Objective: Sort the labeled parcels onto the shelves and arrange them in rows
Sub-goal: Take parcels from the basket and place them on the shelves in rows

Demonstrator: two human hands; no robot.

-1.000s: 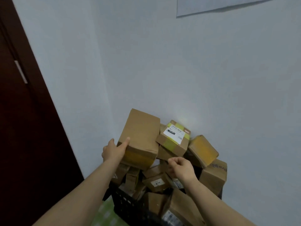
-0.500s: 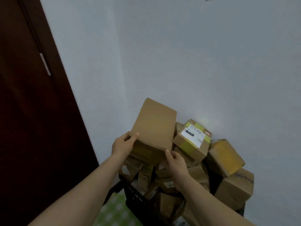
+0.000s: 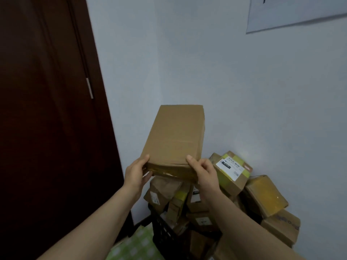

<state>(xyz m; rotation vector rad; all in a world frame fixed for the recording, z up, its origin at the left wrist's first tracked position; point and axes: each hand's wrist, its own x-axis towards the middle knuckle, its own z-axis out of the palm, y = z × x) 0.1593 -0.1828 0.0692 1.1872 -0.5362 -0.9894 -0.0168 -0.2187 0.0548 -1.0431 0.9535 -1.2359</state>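
Right now a long, plain brown cardboard parcel (image 3: 174, 136) is up in the air, held at its near short end, which is wrapped in shiny yellowish tape. The left hand (image 3: 136, 175) grips the left corner of that end, thumb on top and fingers curled under. The right hand (image 3: 203, 171) pinches the right corner the same way. Both hands are closed on the box, one at each side, most likely so the long box does not tip or twist.

The far end of the parcel points up and away from the hands, toward the pale blue-white wall (image 3: 244, 91). The top face shows no label. The person may be holding it up like this to turn it and find the label, so they know which shelf it goes on.

Just under the hands sits a black plastic crate (image 3: 165, 235) heaped with small brown boxes. Near the right hand, a little brown box with a white label and yellow-green tape (image 3: 231, 169) rests on top of the heap. Farther right lies a box with a yellow taped top (image 3: 264, 194).

Well off to the left of the hands stands a dark red-brown door (image 3: 47, 109). High above the right hand, a white sheet of paper (image 3: 293, 14) hangs on the wall. No shelf can be seen, so the parcel is not yet sorted.
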